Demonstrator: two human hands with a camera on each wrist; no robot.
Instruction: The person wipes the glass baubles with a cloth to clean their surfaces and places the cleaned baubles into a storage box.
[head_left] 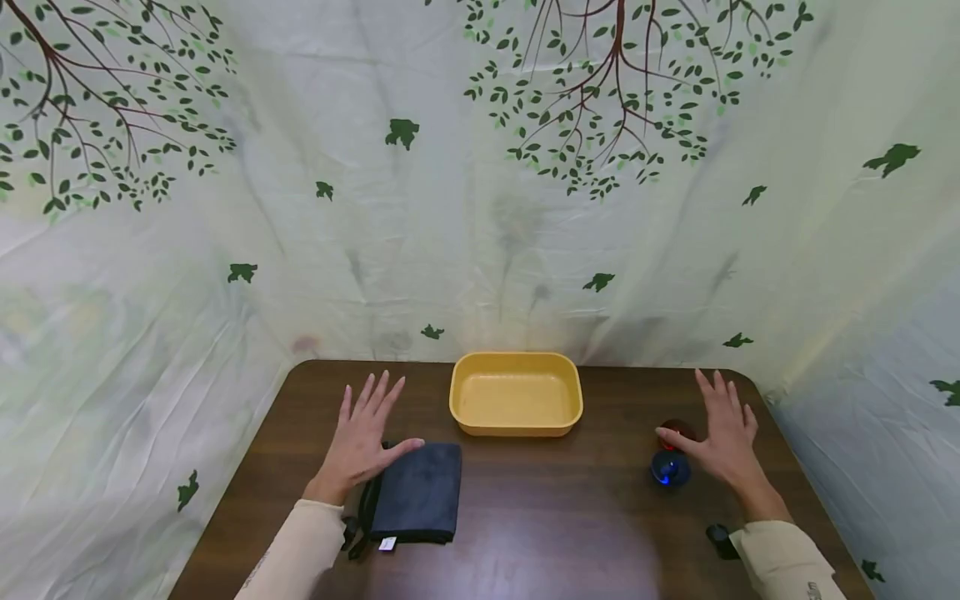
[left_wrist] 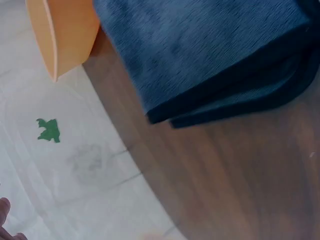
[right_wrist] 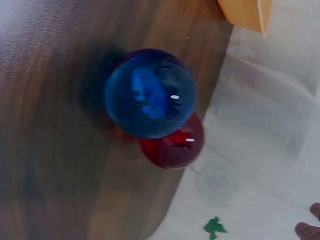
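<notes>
My left hand (head_left: 362, 442), fingers spread, hovers by the upper left corner of a folded dark blue cloth (head_left: 417, 492) with a black edge and a small white tag. In the left wrist view the cloth's layered corner (left_wrist: 210, 60) shows close up. On the right, my right hand (head_left: 723, 437) is also spread, its thumb overlapping a red transparent ball (head_left: 678, 430) in the head view. A blue transparent ball (head_left: 670, 469) sits just in front of the red one. The right wrist view shows the blue ball (right_wrist: 150, 95) partly covering the red ball (right_wrist: 175, 145). Neither hand holds anything.
A yellow rectangular tub (head_left: 516, 430) stands at the middle of the back edge of the brown wooden table (head_left: 555, 517). Behind the table hangs a pale curtain (head_left: 480, 250) with leaf prints. Dark wrist straps show at both sleeves.
</notes>
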